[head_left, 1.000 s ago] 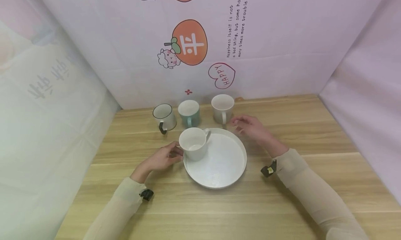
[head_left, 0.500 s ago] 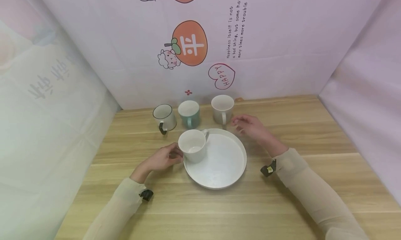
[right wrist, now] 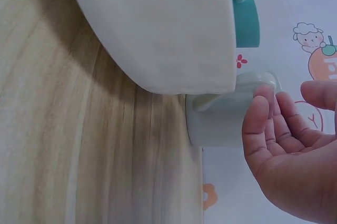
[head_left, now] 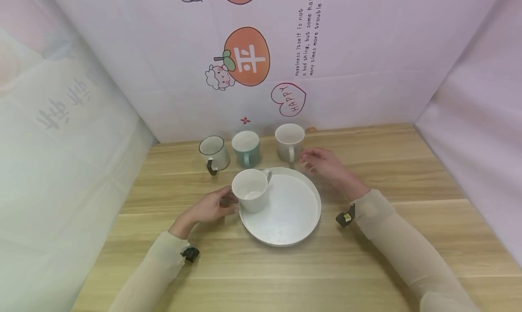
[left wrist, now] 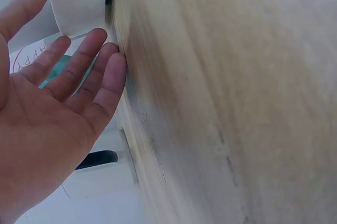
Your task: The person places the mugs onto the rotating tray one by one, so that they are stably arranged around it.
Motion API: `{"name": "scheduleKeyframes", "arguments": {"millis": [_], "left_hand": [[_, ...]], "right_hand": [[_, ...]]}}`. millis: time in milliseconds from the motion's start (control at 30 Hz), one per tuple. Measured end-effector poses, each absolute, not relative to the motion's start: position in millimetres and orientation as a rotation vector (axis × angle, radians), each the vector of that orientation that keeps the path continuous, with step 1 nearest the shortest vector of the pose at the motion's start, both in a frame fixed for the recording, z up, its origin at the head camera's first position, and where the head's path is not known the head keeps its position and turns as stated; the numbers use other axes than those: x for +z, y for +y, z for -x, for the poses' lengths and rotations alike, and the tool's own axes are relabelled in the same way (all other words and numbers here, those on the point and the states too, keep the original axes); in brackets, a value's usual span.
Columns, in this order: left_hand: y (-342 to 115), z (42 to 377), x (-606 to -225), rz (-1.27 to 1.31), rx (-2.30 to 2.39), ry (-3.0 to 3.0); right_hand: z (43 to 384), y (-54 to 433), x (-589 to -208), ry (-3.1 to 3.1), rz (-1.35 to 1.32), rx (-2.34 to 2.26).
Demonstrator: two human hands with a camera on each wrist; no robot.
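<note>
A white mug [head_left: 254,201] stands at the left side of a round white tray [head_left: 291,217], its handle turned to the back right. My left hand [head_left: 210,206] is at the tray's left edge, palm toward it and fingers loosely bent, with nothing in its grasp. Behind the tray's right side is my right hand [head_left: 326,165], its relaxed fingertips close to a pale grey mug [head_left: 283,144]. The right wrist view shows that hand's palm [right wrist: 295,174] facing in and holding nothing, beside the tray [right wrist: 168,34].
Along the back of the wooden table [head_left: 261,280] stand a teal mug [head_left: 253,158] and a white mug with a dark rim and black handle [head_left: 221,159]. A printed cloth [head_left: 346,76] rises right behind them.
The mug on the tray has shifted very slightly toward the front left. My right forearm has drifted a little to the left, while my left hand has stayed in place.
</note>
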State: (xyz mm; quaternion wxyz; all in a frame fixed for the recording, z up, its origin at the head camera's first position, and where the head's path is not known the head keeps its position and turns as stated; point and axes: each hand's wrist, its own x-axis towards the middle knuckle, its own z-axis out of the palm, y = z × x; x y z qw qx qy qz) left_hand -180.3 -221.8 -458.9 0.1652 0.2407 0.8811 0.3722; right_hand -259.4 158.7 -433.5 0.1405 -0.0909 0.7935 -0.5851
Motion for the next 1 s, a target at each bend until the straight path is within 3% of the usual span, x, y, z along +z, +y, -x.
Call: {"name": "scheduleKeyframes", "arguments": {"millis": [1000], "left_hand": [[-222.9,181.1,-464.5,-0.686,1.094,2.502]], "right_hand": [[287.6,130.3,-445.1,2.457,0.193,-1.563]]}}
